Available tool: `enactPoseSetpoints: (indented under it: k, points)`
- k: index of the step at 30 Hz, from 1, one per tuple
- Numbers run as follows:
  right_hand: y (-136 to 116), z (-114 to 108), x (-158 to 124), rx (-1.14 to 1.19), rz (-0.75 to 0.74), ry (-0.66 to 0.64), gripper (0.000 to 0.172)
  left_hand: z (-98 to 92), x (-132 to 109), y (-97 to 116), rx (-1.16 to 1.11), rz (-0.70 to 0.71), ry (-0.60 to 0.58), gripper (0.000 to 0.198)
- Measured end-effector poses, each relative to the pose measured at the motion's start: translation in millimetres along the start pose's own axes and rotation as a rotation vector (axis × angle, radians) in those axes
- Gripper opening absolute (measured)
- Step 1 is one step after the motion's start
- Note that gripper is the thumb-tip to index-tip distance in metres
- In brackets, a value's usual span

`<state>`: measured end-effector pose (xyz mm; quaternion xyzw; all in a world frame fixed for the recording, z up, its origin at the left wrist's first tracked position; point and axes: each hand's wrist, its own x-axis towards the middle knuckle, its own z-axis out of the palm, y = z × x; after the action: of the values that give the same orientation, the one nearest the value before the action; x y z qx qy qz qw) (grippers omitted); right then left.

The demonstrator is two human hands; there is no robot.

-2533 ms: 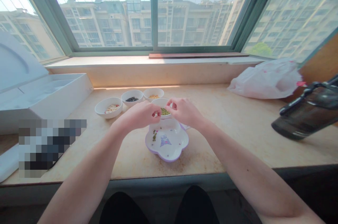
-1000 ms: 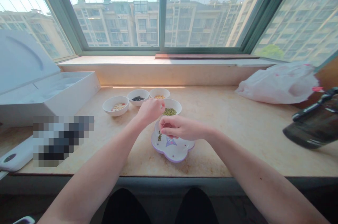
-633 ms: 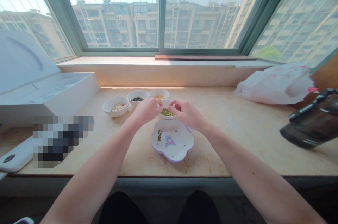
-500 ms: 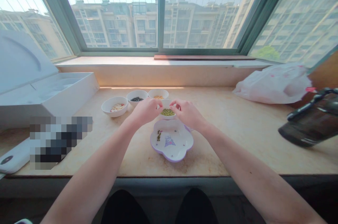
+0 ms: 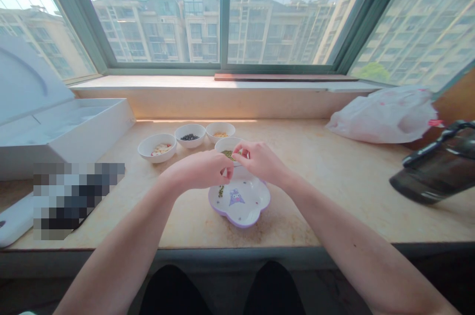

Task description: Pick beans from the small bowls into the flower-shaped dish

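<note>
My left hand (image 5: 198, 170) is pinched at the fingertips just above the upper rim of a white flower-shaped plate with a lilac edge (image 5: 256, 211). Whether its fingers hold anything is too small to tell. My right hand (image 5: 261, 161) curls over a small white bowl of green mung beans (image 5: 224, 144), with its fingertips at the bowl's near side. A small cluster of green beans (image 5: 221, 191) lies on the plate beside a printed cartoon figure. Both hands partly hide the bowl and the plate's top edge.
Three more white bowls stand behind on the marble sill (image 5: 297, 206): mixed pieces (image 5: 157, 148), black beans (image 5: 189, 136), yellow grains (image 5: 220, 132). An open white box (image 5: 92, 131) stands left, a plastic bag (image 5: 386, 116) and dark bottle (image 5: 432, 169) right.
My left hand has drawn back from the bean bowl, down and left, to above the plate's rim. My right hand stays at the bowl. The view has shifted slightly.
</note>
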<state>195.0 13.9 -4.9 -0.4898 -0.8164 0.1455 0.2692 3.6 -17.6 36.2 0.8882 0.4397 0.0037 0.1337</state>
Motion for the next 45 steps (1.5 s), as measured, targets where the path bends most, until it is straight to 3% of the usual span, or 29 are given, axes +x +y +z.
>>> enactPoseSetpoints:
  k: [2, 8, 14, 21, 45]
  points:
    - [-1, 0, -1, -0.001, 0.008, -0.021, 0.016, 8.1, 0, 2, 0.035, -0.032, -0.044, 0.015]
    - [-2, 0, -2, 0.011, 0.002, -0.082, 0.014, 29.5, 5, 0, 0.087, -0.065, 0.024, 0.012]
    - [-2, 0, -3, 0.024, -0.026, -0.101, 0.014, 25.9, 5, 7, 0.197, -0.068, -0.049, 0.012]
    - [-3, 1, -4, 0.02, -0.029, -0.108, 0.014, 28.2, 5, 12, 0.216, -0.068, 0.005, 0.018]
    - [-4, -1, -4, 0.005, -0.048, -0.143, 0.016, 31.0, 5, 12, 0.349, -0.081, -0.027, 0.022]
